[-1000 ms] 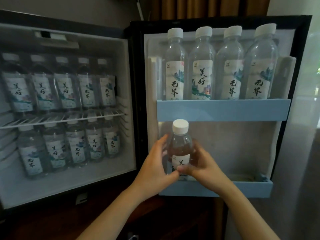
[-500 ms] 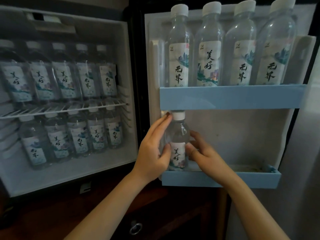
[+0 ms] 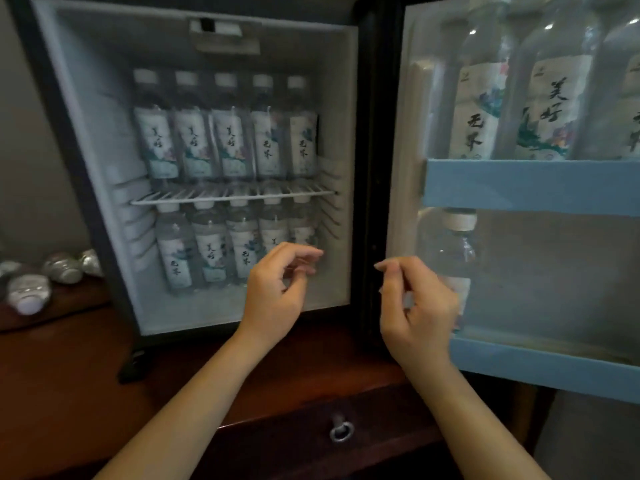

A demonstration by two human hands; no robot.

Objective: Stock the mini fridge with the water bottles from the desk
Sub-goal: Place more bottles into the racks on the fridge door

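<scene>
Counter (image 3: 86,375): btls (image 3: 31,289) on sides, may roll off; left hand (image 3: 277,292), right hand (image 3: 415,306) loosely curled, holding nothing.

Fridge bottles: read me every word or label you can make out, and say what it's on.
"无界" on the label of the left upper door bottle.
"美好" on the label of the next door bottle.
"美好" and "无界", blurred, on labels of the bottles inside the fridge.
Unreadable: the lower door bottle, its label mostly behind the right hand; the desk bottles, too blurred.
</scene>
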